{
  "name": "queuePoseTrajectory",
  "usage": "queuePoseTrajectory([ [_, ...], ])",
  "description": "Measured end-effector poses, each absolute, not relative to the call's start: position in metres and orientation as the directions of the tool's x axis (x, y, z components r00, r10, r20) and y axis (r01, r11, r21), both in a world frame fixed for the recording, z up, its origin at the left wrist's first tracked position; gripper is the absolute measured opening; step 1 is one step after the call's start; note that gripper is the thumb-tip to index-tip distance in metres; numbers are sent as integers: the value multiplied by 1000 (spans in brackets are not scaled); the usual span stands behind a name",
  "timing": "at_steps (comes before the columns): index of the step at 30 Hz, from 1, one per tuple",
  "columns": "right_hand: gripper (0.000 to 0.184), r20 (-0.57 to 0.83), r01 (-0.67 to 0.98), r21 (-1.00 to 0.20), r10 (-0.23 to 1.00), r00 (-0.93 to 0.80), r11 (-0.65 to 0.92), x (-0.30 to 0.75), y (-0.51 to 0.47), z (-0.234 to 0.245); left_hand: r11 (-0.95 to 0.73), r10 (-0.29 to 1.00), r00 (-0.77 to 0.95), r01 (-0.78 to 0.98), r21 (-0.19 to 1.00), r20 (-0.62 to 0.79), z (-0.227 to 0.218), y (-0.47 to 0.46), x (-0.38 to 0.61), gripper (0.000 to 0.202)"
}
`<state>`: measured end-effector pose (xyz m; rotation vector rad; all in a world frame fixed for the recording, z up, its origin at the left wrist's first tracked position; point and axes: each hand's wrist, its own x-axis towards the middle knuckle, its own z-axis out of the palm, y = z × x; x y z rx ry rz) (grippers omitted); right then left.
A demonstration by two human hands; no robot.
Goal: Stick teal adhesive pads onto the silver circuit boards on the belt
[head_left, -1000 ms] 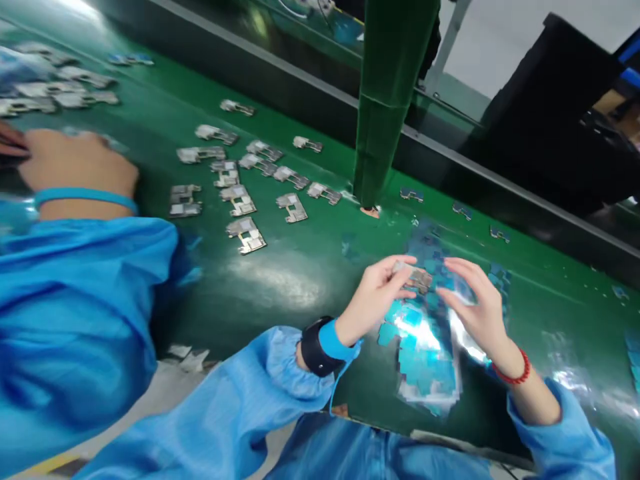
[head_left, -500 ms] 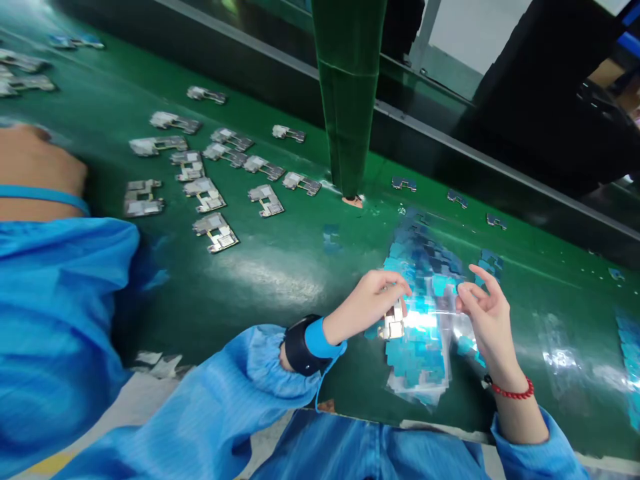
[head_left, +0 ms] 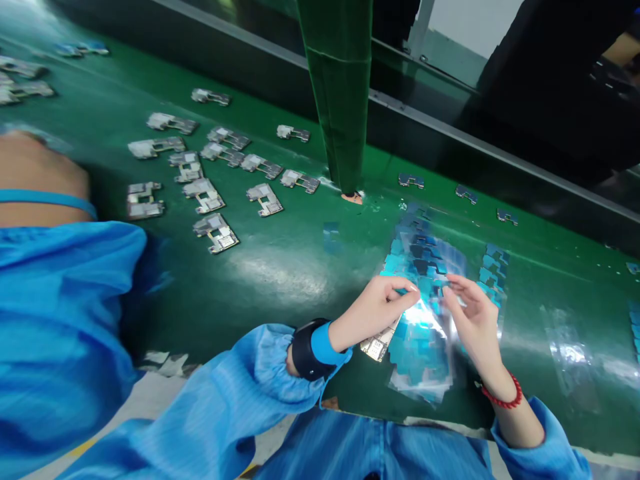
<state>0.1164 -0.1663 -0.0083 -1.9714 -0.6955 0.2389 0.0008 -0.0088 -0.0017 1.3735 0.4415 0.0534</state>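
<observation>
Green glossy worktop (head_left: 310,233) is running across the view, a black ledge (head_left: 240,63) bordering its far side; a pale rectangular label on the silver notched circuit board (head_left: 377,345) beside the left hand is showing dark print, too small to read; similar marks are appearing on a pale patch of the nearest board in a scattered group of silver-grey notched circuit boards (head_left: 227,239), also unreadable.

Left hand (head_left: 377,307), wearing a blue band and a black strap, is bringing thumb and forefinger tips together; whether they are pinching anything, cannot tell; the labelled board is lying partly hidden beneath this hand, next to the film stack, and whether the curled fingers are gripping it, cannot tell.

Right hand (head_left: 473,317), wearing a red beaded bracelet, is holding thumb and forefinger slightly apart over the cyan and dark-blue film stack on clear sheets (head_left: 417,353); hold on a film piece, cannot tell.

Thick green post (head_left: 340,87) is standing beyond the hands, blocking part of the background; three small dark-blue notched boards (head_left: 411,181) are lying to its right; a co-worker's blue sleeve (head_left: 65,287) is covering the worktop at left; glare is whitening part of the stack.
</observation>
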Motion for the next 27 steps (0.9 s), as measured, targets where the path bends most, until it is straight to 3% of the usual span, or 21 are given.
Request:
queuePoseTrajectory([
  [2,22,325,637,-688,637,699,-348,114,-167,-4,200,286,919,219,955,-270,-2,-11,0,24],
  [4,23,389,777,-568,744,543,-271,110,-167,0,168,268,931,207,964,-247,-1,-12,0,26],
  [7,23,349,786,-599,833,429,-154,106,-166,2,95,230,953,180,979,-198,2,-11,-1,26],
  [12,11,210,555,-808,785,583,-197,107,-164,4,31,161,967,196,980,-198,3,-8,-1,29],
  [16,14,31,233,-940,617,786,-249,112,-165,5,33,167,949,266,963,-268,0,-9,-1,30],
  [23,23,-107,-49,-985,373,922,-163,120,-171,-4,67,161,936,306,950,-313,-5,-12,-2,34],
  [27,21,-82,-18,-984,364,928,-176,116,-172,-5,74,166,934,309,948,-317,-6,-14,-3,34],
])
